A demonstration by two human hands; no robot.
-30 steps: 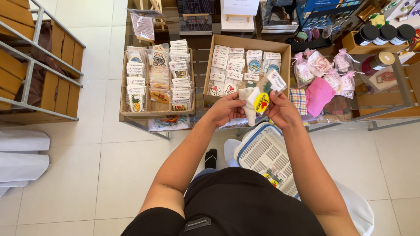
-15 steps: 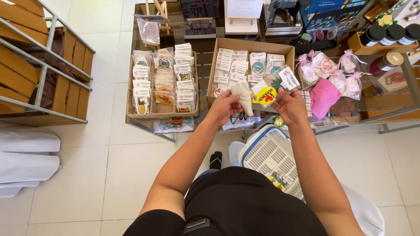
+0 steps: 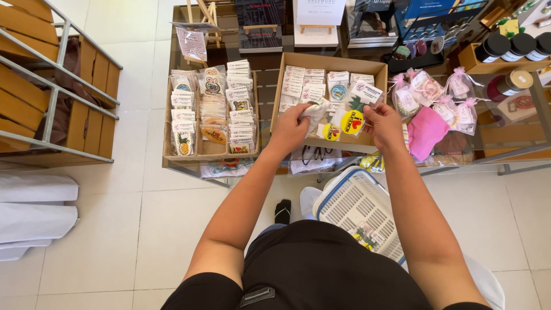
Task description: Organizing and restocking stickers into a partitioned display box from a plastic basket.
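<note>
My left hand (image 3: 291, 129) grips a crumpled white cloth (image 3: 315, 113) over the front of an open cardboard box (image 3: 321, 61) filled with small packaged stickers. My right hand (image 3: 383, 125) holds a clear sleeve with round yellow stickers (image 3: 351, 121) and a white header card (image 3: 367, 92). Both hands are close together above the box's front edge. A second, flatter cardboard tray (image 3: 170, 154) of packaged stickers lies left of the box.
A white plastic basket with a blue rim (image 3: 360, 212) hangs near my right hip. Pink gift pouches (image 3: 427, 92) and dark-lidded jars (image 3: 511, 46) stand at the right. Wooden crates on a metal rack (image 3: 51, 97) are at the left, folded white cloth (image 3: 34, 206) below.
Both hands have moved forward over the box with the cloth and the sticker sleeve. The view has shifted slightly downward over the display.
</note>
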